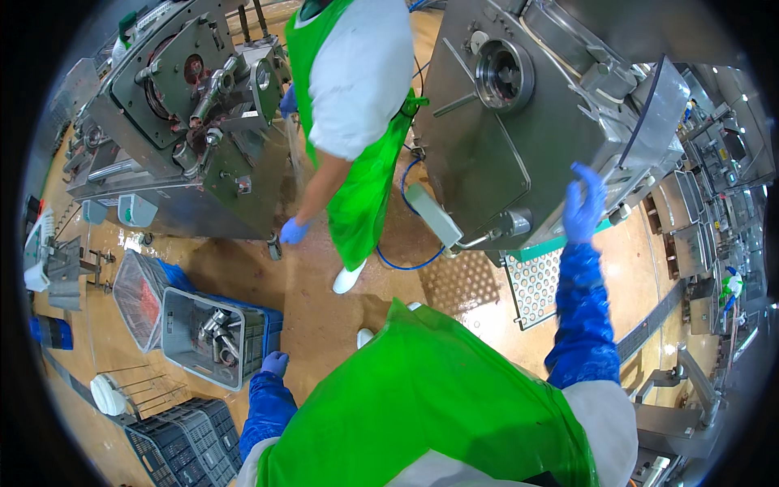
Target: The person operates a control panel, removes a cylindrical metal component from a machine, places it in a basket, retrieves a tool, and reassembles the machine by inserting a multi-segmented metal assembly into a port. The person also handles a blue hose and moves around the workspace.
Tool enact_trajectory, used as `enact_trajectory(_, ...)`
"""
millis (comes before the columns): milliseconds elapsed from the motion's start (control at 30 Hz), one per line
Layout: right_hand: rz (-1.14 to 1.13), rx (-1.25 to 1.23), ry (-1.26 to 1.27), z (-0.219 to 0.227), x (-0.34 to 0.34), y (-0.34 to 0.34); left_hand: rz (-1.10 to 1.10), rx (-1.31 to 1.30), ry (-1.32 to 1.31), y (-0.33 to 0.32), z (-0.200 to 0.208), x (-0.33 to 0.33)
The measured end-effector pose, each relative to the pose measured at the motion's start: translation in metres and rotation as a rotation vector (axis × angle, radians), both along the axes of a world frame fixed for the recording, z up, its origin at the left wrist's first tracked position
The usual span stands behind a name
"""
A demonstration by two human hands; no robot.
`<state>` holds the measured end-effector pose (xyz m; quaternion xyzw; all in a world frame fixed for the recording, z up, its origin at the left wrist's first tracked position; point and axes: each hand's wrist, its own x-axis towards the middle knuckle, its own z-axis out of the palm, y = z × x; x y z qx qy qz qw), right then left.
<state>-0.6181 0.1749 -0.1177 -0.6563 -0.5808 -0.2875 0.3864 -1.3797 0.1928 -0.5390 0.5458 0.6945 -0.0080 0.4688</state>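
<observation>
My right hand (584,203), in a blue glove, is raised in front of the large steel machine (495,154) on the right. Its fingers are spread and it holds nothing. Low on the left hangs my left hand (276,364), gloved too, its fingers curled in with nothing seen in them. Close to it stands a grey crate (182,369) holding several metal machine parts (219,334). The machine has a round outlet (505,75) on its face and a small box-shaped control panel (432,214) on an arm.
A co-worker in a green apron (357,203) stands ahead, beside an opened steel machine (170,105) with exposed parts. At left are a lined tub (139,299) with reddish bits, stacked dark crates (182,446) and a wire rack (154,394). A perforated plate (531,286) and blue hose (406,268) lie low.
</observation>
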Motion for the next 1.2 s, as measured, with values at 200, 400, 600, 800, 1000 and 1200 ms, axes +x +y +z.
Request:
enact_trajectory(200, -0.029, -0.637, 0.573, -0.171, -0.061, -0.110, 0.020, -0.086, -0.028, -0.003, -0.007, -0.024)
enact_trajectory(400, 0.042, -1.637, 0.708, -0.290, -0.030, -0.231, -0.274, -0.030, -0.164, 0.025, -0.025, 0.018)
enact_trajectory(600, -0.448, -1.315, 1.019, -0.314, 0.011, -0.335, -0.580, 0.001, -0.140, 0.020, 0.002, 0.111)
enact_trajectory(800, -0.409, -1.324, 0.948, -0.357, 0.072, -0.401, -0.853, 0.405, -0.272, -0.021, -0.017, 0.162)
enact_trajectory(1000, -0.459, -1.258, 1.096, -0.427, 0.152, -0.500, -0.726, -0.091, -0.252, -0.013, 0.064, 0.308)
enact_trajectory(1200, -0.470, -1.132, 1.348, -0.413, 0.188, -0.477, -0.681, -0.004, -0.101, -0.018, 0.163, 0.392)
